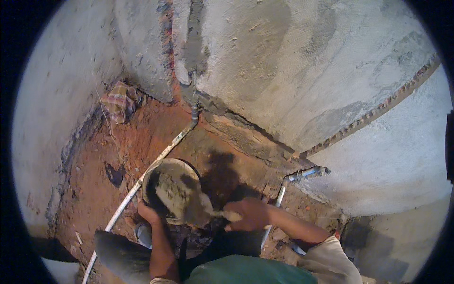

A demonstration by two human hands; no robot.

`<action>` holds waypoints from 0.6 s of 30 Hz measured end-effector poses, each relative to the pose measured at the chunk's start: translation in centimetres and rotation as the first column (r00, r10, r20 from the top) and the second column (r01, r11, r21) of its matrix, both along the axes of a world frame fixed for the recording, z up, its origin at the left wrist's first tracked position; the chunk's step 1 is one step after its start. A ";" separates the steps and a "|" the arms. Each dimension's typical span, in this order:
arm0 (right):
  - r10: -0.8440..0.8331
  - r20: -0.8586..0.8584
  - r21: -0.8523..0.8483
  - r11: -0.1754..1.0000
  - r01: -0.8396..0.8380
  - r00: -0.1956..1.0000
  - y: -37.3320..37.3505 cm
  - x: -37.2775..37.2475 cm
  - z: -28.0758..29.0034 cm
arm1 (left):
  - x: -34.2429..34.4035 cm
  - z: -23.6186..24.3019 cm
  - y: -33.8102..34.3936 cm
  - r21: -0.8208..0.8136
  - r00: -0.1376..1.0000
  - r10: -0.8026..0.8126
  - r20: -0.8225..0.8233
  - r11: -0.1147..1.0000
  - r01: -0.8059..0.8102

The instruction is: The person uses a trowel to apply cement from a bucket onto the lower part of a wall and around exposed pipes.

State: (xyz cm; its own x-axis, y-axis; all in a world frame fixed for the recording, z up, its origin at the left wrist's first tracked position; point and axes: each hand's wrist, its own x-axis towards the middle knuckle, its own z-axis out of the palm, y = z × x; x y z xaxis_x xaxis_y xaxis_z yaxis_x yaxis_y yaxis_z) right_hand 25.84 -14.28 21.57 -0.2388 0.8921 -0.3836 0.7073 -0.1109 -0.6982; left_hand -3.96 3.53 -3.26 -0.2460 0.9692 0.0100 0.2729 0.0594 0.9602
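Head view: my right hand [248, 213] is clenched around the light handle of a trowel [220, 214], whose mortar-smeared blade points to the left, into a round bowl [147, 179]. That bowl lies in front of me, just left of the middle, on the reddish earth floor [137, 137], and grey-brown mortar [170, 189] fills much of it. My left hand [149, 213] is at the bowl's near left side, touching it around the rim; part of those fingers is hidden, so I cannot tell how firmly they grip.

A white pipe [124, 203] runs close along the bowl's left side, from near my left leg [118, 253] up to a dark fitting [195, 112] at the foot of the wall. Beyond it, toward the corner on the left, lies a checked cloth [122, 102]. To the right, past my right hand, a second white pipe [280, 196] meets a blue-grey pipe piece [307, 173] by the wall. Above that, a long groove [373, 116] slants up across the plastered wall [265, 71]. Green clothing [246, 270] covers my front at the lower edge.
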 end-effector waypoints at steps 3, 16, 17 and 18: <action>0.114 -0.173 -0.106 0.985 -0.133 0.978 -0.6 0.9 2.7 | 0.6 2.5 -0.3 -0.100 0.998 0.017 0.066 0.995 -0.011; -0.585 -0.383 -0.290 0.811 0.509 0.714 -8.0 12.5 -1.5 | 0.0 -1.9 0.4 0.013 0.891 0.056 0.451 0.997 -0.070; -0.630 -0.382 -0.368 0.775 0.514 0.676 -8.6 11.5 -2.5 | 0.0 -2.1 0.5 0.002 0.894 0.052 0.445 0.998 -0.059; -0.662 -0.384 -0.432 0.745 0.508 0.644 -8.8 10.6 -3.7 | -0.7 -2.7 0.8 0.022 0.951 0.086 0.297 0.995 -0.097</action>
